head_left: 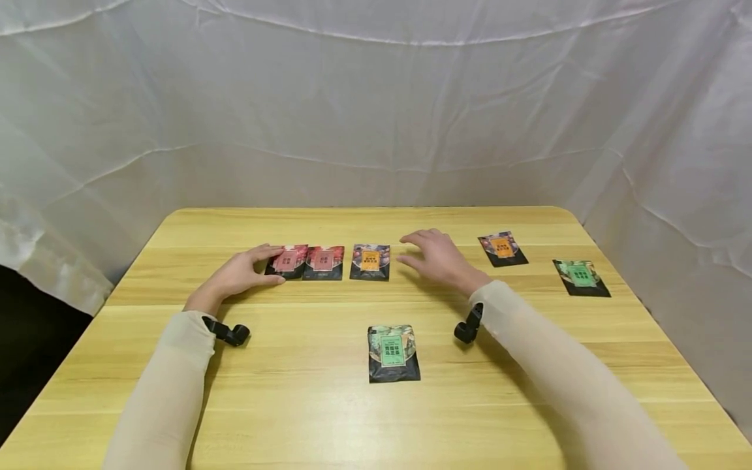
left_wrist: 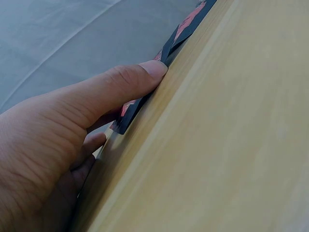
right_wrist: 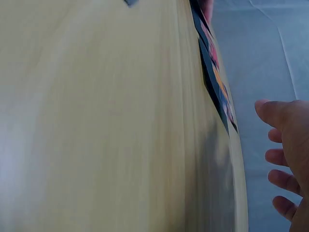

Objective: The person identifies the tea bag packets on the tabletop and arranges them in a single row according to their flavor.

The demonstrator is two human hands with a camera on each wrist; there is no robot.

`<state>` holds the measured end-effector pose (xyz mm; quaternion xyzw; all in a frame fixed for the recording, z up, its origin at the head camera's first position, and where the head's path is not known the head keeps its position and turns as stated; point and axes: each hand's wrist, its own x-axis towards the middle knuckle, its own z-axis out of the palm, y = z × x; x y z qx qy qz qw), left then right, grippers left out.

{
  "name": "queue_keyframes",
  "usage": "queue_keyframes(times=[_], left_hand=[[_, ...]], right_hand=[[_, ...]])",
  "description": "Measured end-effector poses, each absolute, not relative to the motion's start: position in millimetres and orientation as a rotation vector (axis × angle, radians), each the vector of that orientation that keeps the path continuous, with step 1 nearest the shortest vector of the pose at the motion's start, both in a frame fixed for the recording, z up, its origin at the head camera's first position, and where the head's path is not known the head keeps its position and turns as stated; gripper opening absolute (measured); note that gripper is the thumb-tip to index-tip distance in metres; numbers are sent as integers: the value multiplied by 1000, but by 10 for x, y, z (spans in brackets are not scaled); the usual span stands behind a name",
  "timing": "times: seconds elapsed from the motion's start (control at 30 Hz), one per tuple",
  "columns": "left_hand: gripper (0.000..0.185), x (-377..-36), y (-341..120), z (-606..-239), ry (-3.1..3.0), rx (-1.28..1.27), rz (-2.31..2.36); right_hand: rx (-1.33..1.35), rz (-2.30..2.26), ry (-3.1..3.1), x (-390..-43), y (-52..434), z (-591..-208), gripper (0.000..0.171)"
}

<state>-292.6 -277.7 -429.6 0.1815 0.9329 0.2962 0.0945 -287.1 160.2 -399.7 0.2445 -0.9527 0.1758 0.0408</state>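
Observation:
In the head view, my left hand [head_left: 239,271] holds a red-and-black tea sachet [head_left: 290,260] at its left part, fingers at the top edge and thumb at the bottom. The left wrist view shows the thumb [left_wrist: 123,84] on that sachet's dark edge. A second red-and-black sachet [head_left: 325,262] lies against its right side. Past a small gap lies an orange-labelled sachet [head_left: 370,263]. To the right of that one, my right hand [head_left: 437,258] hovers with fingers spread and slightly bent, holding nothing. The right wrist view shows these fingers [right_wrist: 280,157] apart from the sachets.
A green-labelled sachet [head_left: 393,354] lies nearer, at mid-table. Farther right are another orange-labelled sachet [head_left: 502,249], tilted, and another green one [head_left: 581,279]. The wooden table [head_left: 282,405] ends at a pale cloth backdrop [head_left: 376,130]. Black cameras [head_left: 232,334] are strapped to both wrists.

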Motion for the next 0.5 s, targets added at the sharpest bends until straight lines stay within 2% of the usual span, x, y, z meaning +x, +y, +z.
queue_keyframes(times=[0.5], left_hand=[[86,-2916,-2784,-4321,2756,511,907]], right_hand=[[687,562,-2946,-2915,2328,-4052,51]])
